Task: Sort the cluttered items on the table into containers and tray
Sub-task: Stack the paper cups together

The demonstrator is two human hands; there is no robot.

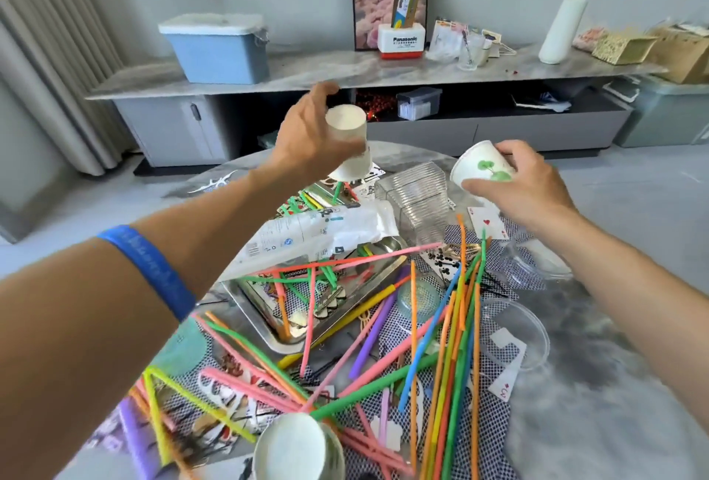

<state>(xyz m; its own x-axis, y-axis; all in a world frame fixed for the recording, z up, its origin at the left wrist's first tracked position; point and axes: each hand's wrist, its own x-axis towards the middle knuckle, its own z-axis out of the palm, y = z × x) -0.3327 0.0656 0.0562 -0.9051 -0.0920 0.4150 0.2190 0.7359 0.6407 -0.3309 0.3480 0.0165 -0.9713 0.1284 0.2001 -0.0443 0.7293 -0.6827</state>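
My left hand (307, 134) grips a white paper cup (351, 145), bottom up, above the far side of the table. My right hand (525, 184) holds a second paper cup (485, 166) with a green leaf print, tilted on its side. Below them the round table is littered with several coloured straws (452, 326), playing cards (489, 224), and a white plastic package (318, 230). A steel tray (268, 330) holds straws and clips. Clear ribbed containers (418, 195) stand between my hands. A third paper cup (295, 449) lies at the near edge.
Clear plastic cups (514, 330) and a small glass bowl (420, 297) lie on the right of the grey marble table (614, 383). Behind stands a long sideboard (345, 68) with a blue lidded bin (218, 49) and boxes.
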